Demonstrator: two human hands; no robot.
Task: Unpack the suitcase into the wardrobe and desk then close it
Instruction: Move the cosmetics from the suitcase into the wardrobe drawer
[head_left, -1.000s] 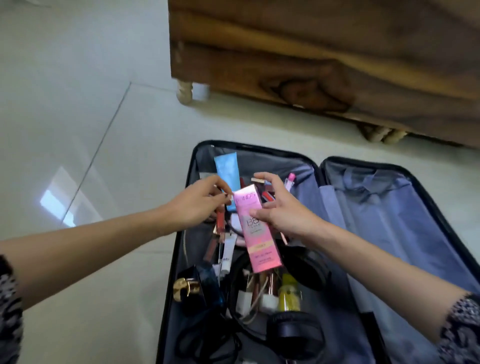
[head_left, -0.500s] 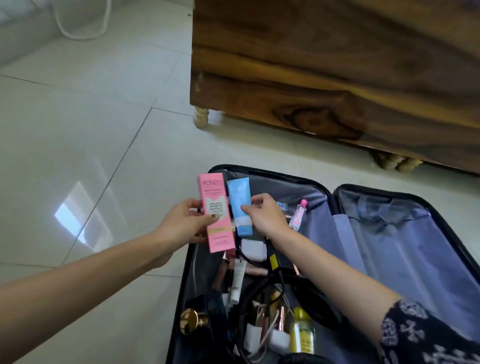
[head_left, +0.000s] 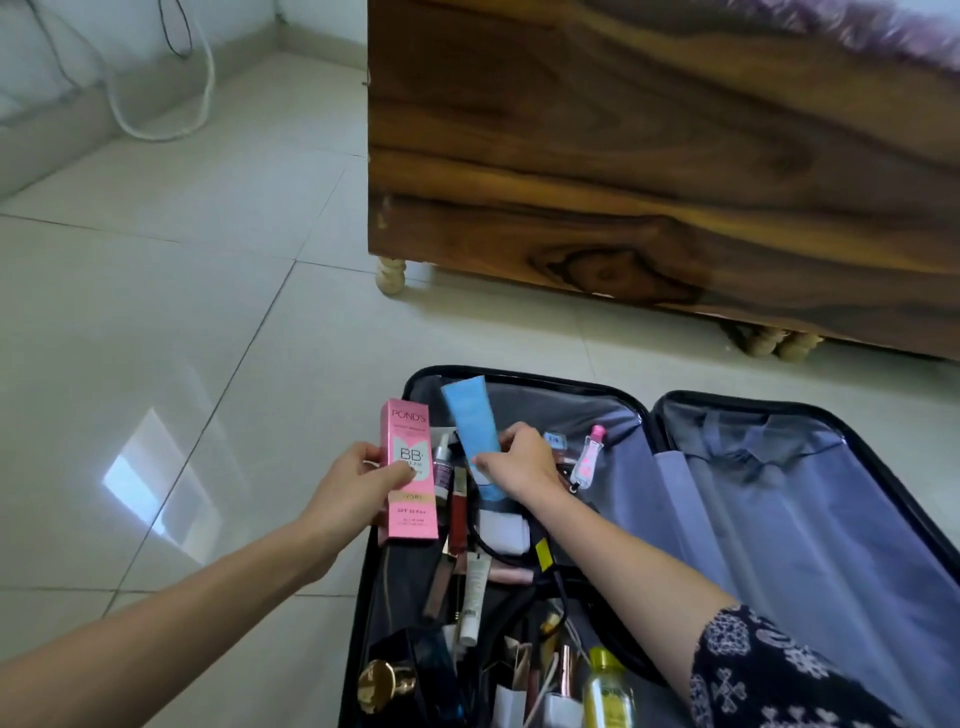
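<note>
A: Hands?
B: Left hand (head_left: 358, 478) grips the pink box (head_left: 409, 473) upright, thumb across its front. Right hand (head_left: 519, 465) pinches the blue tube (head_left: 470, 421) near its lower end, tube tilted up-left. Box and tube just beside each other, apart.
A: Suitcase?
B: Suitcase (head_left: 540, 378) lies open flat on the tiled floor (head_left: 156, 312), near the wooden furniture (head_left: 649, 156). Both hands are over its left half, which is full of cosmetics: pink-capped bottle (head_left: 587, 457) just right of the right hand, yellow bottle (head_left: 605, 686) at the near edge. Right half shows grey lining.
</note>
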